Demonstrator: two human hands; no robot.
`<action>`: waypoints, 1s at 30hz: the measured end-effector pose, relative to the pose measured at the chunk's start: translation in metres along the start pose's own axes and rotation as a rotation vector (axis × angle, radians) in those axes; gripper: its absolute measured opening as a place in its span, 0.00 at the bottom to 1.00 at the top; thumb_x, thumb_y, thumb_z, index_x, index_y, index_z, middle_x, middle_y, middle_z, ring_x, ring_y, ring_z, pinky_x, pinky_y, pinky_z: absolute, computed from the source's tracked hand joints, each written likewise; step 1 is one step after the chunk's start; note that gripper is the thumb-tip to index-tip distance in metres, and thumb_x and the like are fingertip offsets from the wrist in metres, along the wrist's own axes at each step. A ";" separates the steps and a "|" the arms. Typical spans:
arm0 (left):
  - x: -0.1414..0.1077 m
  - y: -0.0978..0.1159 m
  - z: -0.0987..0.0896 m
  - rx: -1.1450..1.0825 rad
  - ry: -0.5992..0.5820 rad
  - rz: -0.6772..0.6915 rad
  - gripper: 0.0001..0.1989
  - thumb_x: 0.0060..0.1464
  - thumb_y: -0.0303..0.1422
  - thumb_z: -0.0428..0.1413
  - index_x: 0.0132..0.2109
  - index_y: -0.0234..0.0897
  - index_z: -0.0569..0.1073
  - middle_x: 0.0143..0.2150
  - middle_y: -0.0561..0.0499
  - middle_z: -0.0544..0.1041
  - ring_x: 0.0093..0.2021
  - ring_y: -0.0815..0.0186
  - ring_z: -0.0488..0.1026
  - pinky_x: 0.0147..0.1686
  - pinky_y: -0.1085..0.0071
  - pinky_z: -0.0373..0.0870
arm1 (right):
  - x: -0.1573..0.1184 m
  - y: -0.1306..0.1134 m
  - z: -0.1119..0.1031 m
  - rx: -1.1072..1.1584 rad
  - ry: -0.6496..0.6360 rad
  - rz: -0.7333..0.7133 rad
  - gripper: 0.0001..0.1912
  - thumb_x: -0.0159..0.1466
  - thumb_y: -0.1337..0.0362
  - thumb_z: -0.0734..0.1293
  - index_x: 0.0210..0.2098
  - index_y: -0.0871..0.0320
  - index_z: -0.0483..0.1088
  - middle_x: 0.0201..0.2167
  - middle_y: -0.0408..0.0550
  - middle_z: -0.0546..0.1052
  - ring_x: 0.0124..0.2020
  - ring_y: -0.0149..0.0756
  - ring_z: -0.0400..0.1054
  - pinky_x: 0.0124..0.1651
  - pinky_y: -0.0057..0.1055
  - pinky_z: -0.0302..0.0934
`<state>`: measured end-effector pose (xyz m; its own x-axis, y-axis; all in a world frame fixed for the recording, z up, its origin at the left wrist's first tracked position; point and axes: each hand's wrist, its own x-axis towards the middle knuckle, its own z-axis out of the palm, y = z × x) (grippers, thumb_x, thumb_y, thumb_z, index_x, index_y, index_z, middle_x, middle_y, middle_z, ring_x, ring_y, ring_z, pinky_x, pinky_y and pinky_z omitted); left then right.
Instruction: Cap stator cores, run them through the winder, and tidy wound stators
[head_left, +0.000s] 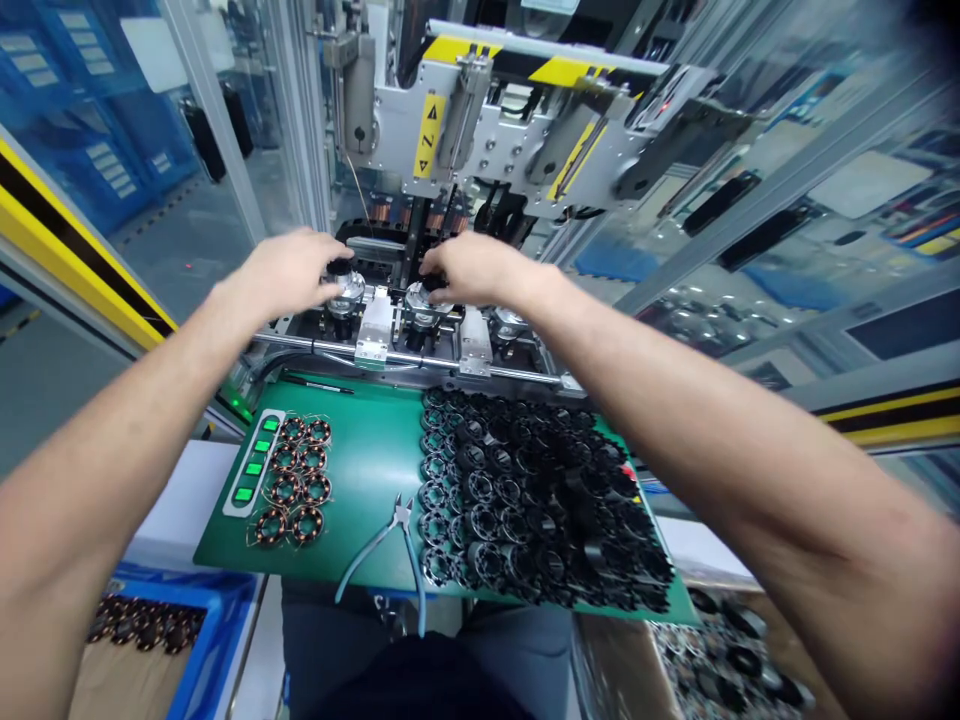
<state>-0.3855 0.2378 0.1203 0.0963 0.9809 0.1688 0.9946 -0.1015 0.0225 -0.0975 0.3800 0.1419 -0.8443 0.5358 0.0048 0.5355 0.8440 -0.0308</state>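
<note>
My left hand (292, 272) reaches to the leftmost round metal holder (347, 290) of the winding machine. Its thumb and fingers are closed around a black stator core (340, 267) at the top of that holder. My right hand (476, 270) is at the middle holder (424, 305), fingers curled about another black stator core (433, 283), which they partly hide. On the green mat (367, 450) below, many bare black stator cores (517, 490) stand in rows and stacks. Several copper-wound stators (306, 458) lie in two columns at the left.
Blue-handled cutters (403, 515) overhang the mat's front edge. A strip of green-lit buttons (255, 465) and a pen (319, 384) lie at the left. The machine's metal head (510, 130) hangs above my hands. A blue bin (217, 640) and a carton (637, 660) stand below.
</note>
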 end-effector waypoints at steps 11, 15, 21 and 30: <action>-0.051 0.032 0.045 -0.230 0.220 -0.152 0.35 0.77 0.47 0.55 0.83 0.41 0.69 0.86 0.43 0.68 0.85 0.46 0.64 0.87 0.42 0.57 | -0.059 -0.040 0.071 0.105 0.184 0.093 0.43 0.78 0.56 0.63 0.87 0.68 0.55 0.89 0.66 0.56 0.90 0.67 0.48 0.88 0.68 0.51; -0.053 0.030 0.045 -0.237 0.244 -0.140 0.31 0.77 0.46 0.54 0.80 0.43 0.75 0.84 0.45 0.72 0.85 0.46 0.64 0.85 0.40 0.60 | -0.053 -0.043 0.068 0.116 0.173 0.086 0.42 0.79 0.56 0.64 0.86 0.70 0.56 0.89 0.68 0.56 0.91 0.63 0.47 0.90 0.64 0.49; -0.052 0.025 0.043 -0.290 0.253 -0.107 0.31 0.74 0.46 0.54 0.76 0.41 0.79 0.81 0.43 0.76 0.83 0.43 0.69 0.85 0.41 0.60 | -0.058 -0.026 0.046 0.116 0.197 0.144 0.37 0.83 0.55 0.61 0.86 0.63 0.59 0.87 0.63 0.62 0.89 0.56 0.55 0.89 0.57 0.54; -0.060 0.028 0.025 -0.517 0.322 -0.269 0.45 0.65 0.51 0.61 0.81 0.33 0.68 0.79 0.30 0.76 0.78 0.37 0.74 0.75 0.37 0.75 | -0.148 0.023 0.016 0.059 0.306 0.406 0.25 0.79 0.53 0.77 0.70 0.56 0.77 0.71 0.58 0.79 0.67 0.52 0.79 0.68 0.57 0.78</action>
<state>-0.3622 0.1800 0.0861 -0.2493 0.8928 0.3752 0.8275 -0.0049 0.5615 0.0398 0.3200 0.1241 -0.5193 0.8100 0.2726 0.8094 0.5685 -0.1473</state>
